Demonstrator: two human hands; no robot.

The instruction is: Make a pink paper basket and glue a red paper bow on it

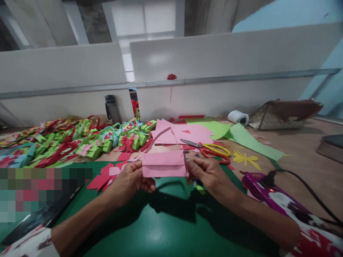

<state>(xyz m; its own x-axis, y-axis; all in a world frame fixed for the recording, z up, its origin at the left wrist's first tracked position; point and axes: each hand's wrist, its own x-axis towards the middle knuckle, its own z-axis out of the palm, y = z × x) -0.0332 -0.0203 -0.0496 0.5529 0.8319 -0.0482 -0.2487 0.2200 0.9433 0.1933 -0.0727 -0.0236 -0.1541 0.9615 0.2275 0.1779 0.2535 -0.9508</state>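
pink paper packet (164, 164), creased along its length, is held up between both hands over a green mat (171, 228), with a dark shadow on the mat beneath it. the person's left hand (134, 176) has thumb and index finger closed on the packet's left end, the remaining fingers curled loosely below. the right hand (203, 169) pinches the right end, thumb bent against the edge; how its other fingers sit is partly hidden.

beyond the packet, scissors (200, 145) with yellow and red handles lie by pink sheets (187, 134). a yellow cutout (245, 159) rests farther right, and a purple power strip (281, 200) with a black plug lies beside the right forearm. red paper cutouts (99, 180) sit on the mat near the left hand. green paper bags (102, 147) crowd the far left, in front of a grey bottle (113, 111). a handbag (291, 110) and a white roll (238, 117) stand near the back panel (227, 53).
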